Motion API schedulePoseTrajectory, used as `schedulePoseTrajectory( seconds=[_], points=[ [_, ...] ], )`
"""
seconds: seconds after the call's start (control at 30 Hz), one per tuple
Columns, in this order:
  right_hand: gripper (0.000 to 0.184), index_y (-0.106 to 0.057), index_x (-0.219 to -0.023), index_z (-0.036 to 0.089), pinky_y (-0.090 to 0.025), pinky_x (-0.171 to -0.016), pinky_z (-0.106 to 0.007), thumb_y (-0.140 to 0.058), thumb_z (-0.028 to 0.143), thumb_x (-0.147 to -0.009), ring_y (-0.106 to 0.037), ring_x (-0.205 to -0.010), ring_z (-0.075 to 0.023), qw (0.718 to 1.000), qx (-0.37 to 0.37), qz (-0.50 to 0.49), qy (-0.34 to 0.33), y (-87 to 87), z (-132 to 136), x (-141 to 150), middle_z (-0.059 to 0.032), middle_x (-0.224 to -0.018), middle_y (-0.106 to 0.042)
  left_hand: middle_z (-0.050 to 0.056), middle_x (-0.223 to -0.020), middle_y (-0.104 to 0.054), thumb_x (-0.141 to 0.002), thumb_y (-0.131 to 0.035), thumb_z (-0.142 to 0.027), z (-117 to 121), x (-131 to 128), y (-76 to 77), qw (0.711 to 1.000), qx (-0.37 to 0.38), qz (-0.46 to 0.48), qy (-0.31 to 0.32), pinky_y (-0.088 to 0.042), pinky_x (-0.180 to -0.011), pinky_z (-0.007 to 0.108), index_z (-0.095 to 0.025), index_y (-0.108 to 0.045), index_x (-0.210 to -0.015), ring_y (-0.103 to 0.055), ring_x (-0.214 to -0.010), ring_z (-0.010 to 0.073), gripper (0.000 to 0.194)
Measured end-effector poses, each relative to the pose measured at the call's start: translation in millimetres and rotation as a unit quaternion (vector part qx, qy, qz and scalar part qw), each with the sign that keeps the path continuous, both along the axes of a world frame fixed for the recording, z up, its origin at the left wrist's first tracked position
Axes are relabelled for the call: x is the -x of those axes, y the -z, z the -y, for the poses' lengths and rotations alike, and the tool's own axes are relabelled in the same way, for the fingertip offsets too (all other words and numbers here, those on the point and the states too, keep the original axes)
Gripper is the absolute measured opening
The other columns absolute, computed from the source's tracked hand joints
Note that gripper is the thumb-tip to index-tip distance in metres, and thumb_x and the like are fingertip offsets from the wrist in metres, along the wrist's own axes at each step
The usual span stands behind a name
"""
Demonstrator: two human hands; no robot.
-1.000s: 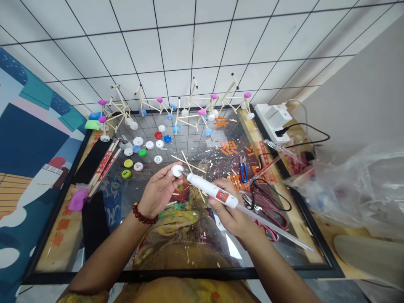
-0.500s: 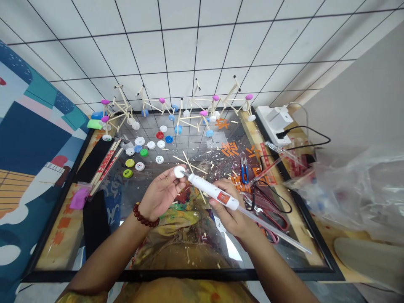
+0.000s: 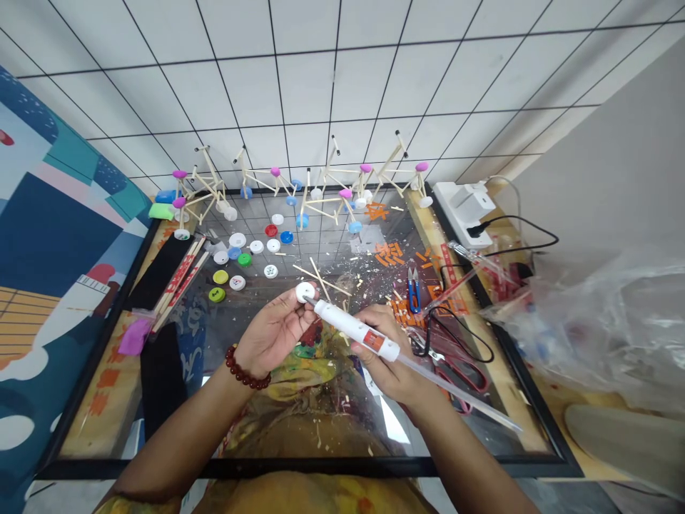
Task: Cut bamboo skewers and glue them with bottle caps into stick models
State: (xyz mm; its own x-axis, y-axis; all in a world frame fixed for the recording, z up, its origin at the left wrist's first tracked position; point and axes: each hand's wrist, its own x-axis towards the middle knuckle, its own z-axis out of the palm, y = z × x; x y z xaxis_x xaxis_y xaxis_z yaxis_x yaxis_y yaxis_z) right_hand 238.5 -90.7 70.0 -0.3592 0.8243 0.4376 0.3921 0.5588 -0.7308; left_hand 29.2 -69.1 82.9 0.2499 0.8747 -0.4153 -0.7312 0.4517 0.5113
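Note:
A white bottle cap is pinched between the thumb and fingers of my left hand. My right hand is wrapped round a white hot glue gun with a red label. Its metal tip meets or nearly touches the cap's face; I cannot tell which. A long clear glue stick sticks out of the gun's back end. Just beyond my left hand, thin wooden sticks lie crossed on the glass. Several loose caps, among them a green cap and a red cap, lie further left.
Stick models with pink knobs and cap wheels stand along the back. At right are blue snips, red-handled scissors, a black cable, a power strip and plastic bags. Chopsticks lie left.
The glue gun has shifted slightly left and down, its tip moving lower across the cap. My left hand still holds the cap, now a little further right in view. The camera has tilted slightly.

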Motion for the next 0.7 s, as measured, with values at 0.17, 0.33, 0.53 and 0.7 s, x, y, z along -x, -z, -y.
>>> schedulePoseTrajectory(
  seconds=[0.17,0.33,0.53,0.7],
  points=[
    [0.014,-0.051,-0.107,0.023,-0.042,-0.077,-0.039,-0.049,0.028,-0.094,-0.053,-0.087,-0.0231,1.0,0.021,-0.01,0.014,1.3,0.3,-1.2,-0.0052,-0.093,-0.057,0.006,-0.086,-0.065,-0.081,-0.068,-0.012,0.6,-0.7,-1.8,1.0,0.0,0.012,-0.007,-0.054,-0.072,0.017,-0.008,-0.072,-0.095,-0.058,-0.072,0.0081,0.015],
    [0.014,-0.051,-0.106,0.023,-0.042,-0.076,-0.038,-0.051,0.026,-0.093,-0.053,-0.086,-0.0228,1.0,0.02,-0.009,0.006,1.5,-0.4,-1.8,-0.0048,-0.092,-0.057,0.006,-0.086,-0.063,-0.081,-0.068,-0.01,1.3,-0.8,-2.9,1.0,0.01,0.027,-0.012,-0.053,-0.068,0.016,-0.007,-0.072,-0.093,-0.056,-0.068,0.0073,0.013],
    [0.014,-0.051,-0.107,0.023,-0.043,-0.077,-0.038,-0.051,0.025,-0.093,-0.054,-0.087,-0.0223,1.0,0.01,-0.012,0.009,3.9,0.1,-1.4,-0.0046,-0.093,-0.057,0.007,-0.089,-0.063,-0.086,-0.062,-0.011,1.9,-0.1,-5.9,0.999,0.024,0.044,-0.013,-0.051,-0.062,0.018,-0.006,-0.07,-0.092,-0.055,-0.067,0.0077,0.011],
    [0.015,-0.05,-0.109,0.023,-0.044,-0.079,-0.04,-0.048,0.028,-0.095,-0.054,-0.092,-0.0237,0.999,0.017,-0.005,0.032,7.1,0.9,-1.9,-0.0064,-0.097,-0.057,0.007,-0.083,-0.06,-0.088,-0.058,-0.008,4.1,-3.0,-10.9,0.997,0.052,0.059,-0.004,-0.051,-0.061,0.021,-0.006,-0.068,-0.086,-0.054,-0.067,0.0091,0.011]
  ],
)
